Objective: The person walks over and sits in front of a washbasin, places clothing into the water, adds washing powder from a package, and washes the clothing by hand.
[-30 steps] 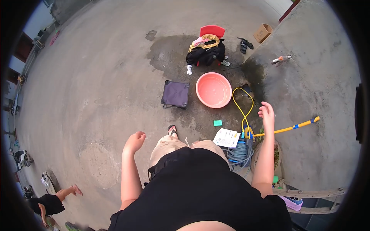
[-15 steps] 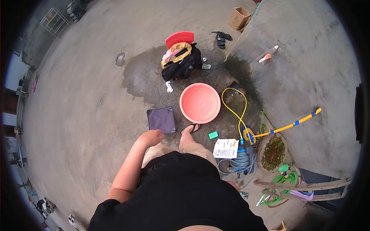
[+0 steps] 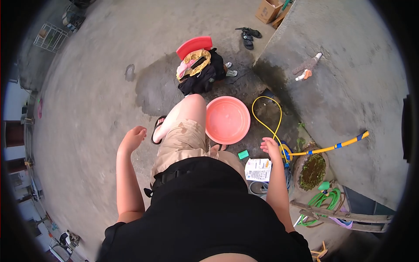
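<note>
My left hand (image 3: 134,137) hangs in the air beside my beige shorts (image 3: 181,142), its fingers loosely bent and nothing visible in it. On the other side, my right hand (image 3: 271,147) is held out with its fingers partly apart, also holding nothing. Below it in view lie a white printed packet (image 3: 258,169) and a coiled hose. A small green block (image 3: 243,154) rests on the ground to the left of that hand. Ahead of me stands a pink basin (image 3: 227,120), with nothing visible inside. My raised knee is just left of the basin and seems to hide the dark square stool.
Past the basin, a red chair (image 3: 194,46) carries a heap of clothes (image 3: 203,72). A yellow hose (image 3: 279,114) loops on wet concrete at right. Black sandals (image 3: 248,37), a cardboard box (image 3: 267,11), a planter (image 3: 312,171) and a green hose (image 3: 325,200) lie around.
My left leg has stepped forward over where the dark stool showed. My left hand has swung outward to the left, and my right hand has come up into view.
</note>
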The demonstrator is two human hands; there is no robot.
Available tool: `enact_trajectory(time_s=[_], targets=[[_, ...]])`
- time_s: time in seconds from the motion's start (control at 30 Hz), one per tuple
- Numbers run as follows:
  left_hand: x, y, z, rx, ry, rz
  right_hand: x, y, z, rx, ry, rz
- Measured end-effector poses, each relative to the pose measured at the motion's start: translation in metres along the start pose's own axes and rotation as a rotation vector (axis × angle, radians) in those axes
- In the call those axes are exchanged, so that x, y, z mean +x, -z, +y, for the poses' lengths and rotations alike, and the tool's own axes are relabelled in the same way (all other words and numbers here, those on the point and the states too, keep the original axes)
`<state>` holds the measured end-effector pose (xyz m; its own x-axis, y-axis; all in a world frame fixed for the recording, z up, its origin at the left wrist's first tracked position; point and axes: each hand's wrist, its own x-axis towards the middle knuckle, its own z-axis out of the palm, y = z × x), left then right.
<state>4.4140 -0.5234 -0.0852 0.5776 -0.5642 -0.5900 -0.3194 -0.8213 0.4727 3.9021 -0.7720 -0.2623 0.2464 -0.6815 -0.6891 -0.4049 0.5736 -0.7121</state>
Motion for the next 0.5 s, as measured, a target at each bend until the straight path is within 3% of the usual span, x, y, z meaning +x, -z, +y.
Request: enact_trajectory(time_s=[0.1,0.27,0.4,0.47,0.5], targets=[[0.042,-0.003,0.013,0.1,-0.009,-0.133,-0.006,-0.015,-0.028,0.031,-0.004,0.004],[0.169,-0.028,0.087,0.224,-0.163,-0.48,-0.002,-0.051,0.003,0.056,-0.102,-0.005],[0.3,-0.116,0.148,0.891,-0.57,-0.778,0.041,-0.112,0.036,0.296,-0.134,0.228],[0.329,-0.188,0.166,1.012,-0.707,-0.83,0.089,-0.153,0.06,0.464,-0.074,0.348],[0.329,-0.218,0.157,0.826,-0.702,-0.78,0.114,-0.174,0.072,0.533,-0.034,0.406]])
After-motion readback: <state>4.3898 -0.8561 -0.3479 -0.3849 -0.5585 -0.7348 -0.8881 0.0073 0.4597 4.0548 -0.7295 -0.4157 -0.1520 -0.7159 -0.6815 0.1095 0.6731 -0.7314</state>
